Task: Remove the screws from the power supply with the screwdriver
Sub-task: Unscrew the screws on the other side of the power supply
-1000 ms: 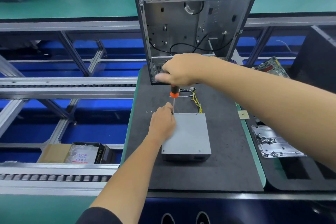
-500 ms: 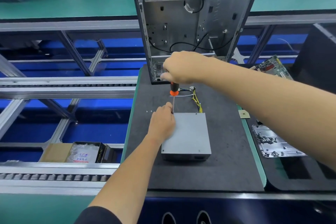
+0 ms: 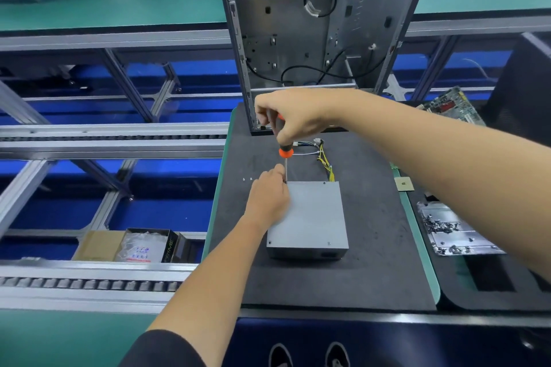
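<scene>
We grip the screwdriver [image 3: 285,155] handle in our right hand [image 3: 293,116], tip at the far-left corner of the power supply [image 3: 308,214] on the mat [image 3: 372,247]; our left hand [image 3: 268,197] pinches the shaft. Tilting could slip the bit and strip the screw.

Grey power supply [image 3: 310,214], upright screwdriver [image 3: 285,158]

power supply [image 3: 310,214]: matt grey metal | mat [image 3: 372,247]: rough dark foam
</scene>
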Motion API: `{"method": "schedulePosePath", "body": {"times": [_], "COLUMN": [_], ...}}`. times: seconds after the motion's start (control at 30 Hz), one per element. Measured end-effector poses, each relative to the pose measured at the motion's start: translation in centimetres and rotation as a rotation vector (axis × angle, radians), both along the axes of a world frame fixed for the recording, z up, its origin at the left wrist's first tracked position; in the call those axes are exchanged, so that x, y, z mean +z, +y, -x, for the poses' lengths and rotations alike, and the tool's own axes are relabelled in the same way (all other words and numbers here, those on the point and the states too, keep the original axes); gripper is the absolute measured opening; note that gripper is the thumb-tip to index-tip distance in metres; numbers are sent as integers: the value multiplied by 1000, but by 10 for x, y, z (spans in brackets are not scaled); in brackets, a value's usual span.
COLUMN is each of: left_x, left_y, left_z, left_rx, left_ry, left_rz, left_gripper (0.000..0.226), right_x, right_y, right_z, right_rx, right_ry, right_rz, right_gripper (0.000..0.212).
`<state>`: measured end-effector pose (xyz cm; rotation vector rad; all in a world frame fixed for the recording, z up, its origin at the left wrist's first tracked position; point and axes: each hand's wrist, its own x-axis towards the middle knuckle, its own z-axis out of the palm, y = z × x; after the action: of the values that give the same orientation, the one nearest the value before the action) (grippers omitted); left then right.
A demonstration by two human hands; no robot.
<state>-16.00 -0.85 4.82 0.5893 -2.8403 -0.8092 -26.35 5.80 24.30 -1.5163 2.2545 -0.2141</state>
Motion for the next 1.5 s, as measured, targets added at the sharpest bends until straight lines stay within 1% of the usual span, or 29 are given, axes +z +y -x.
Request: {"method": "schedulePosePath", "body": {"times": [0.03, 0.07, 0.13, 0.2, 0.27, 0.33, 0.4, 0.5, 0.6, 0.87, 0.97, 1.03, 1.1, 1.23, 1.37, 1.5], "left_x": [0, -1, -3, -5, -5, -3, 1, 5, 7, 9, 8, 8, 11, 29, 46, 51], "left_y": [0, 0, 0, -1, -4, -8, -13, -15, -14, -14, -13, -13, -15, -25, -29, -26], "left_z": [0, 0, -3, -7, -11, -14, -17, -22, -26, -20, -19, -19, -16, -1, 15, 24], "left_rx": [-1, 3, 46, 92, 103, 69, -6, -120, -163, -166, -121, -58, -46, -223, -373, -424], "left_ry": [0, 5, 45, 114, 157, 160, 152, 172, 209, 201, 190, 167, 128, -35, -243, -315], "left_rz": [-6, -19, -97, -185, -200, -148, -44, 99, 180, 191, 155, 98, 95, 293, 427, 511], "left_gripper": [11, 12, 15, 19, 21, 22, 24, 26, 27, 25, 22, 18, 12, 19, 22, 21], "right_x": [2, 2, 0, -2, -1, 0, -1, -5, -11, -15, -15, -14, -15, -15, -17, -17], "right_y": [3, 6, 11, 16, 22, 26, 29, 30, 29, 29, 31, 33, 35, 38, 40, 42], "right_z": [0, 0, 2, 6, 10, 14, 15, 14, 13, 14, 15, 15, 16, 16, 16, 16], "right_rx": [0, -22, -95, -171, -216, -251, -275, -277, -269, -249, -242, -233, -229, -228, -211, -188], "right_ry": [-36, -31, 15, 33, 43, 69, 49, 36, 34, 40, 35, 41, 37, 42, 51, 79], "right_rz": [0, 2, 8, 60, 123, 150, 148, 145, 136, 139, 136, 131, 132, 140, 139, 125], "right_gripper": [25, 24, 17, 12, 8, 8, 7, 7, 6, 12, 9, 8, 8, 11, 11, 13]}}
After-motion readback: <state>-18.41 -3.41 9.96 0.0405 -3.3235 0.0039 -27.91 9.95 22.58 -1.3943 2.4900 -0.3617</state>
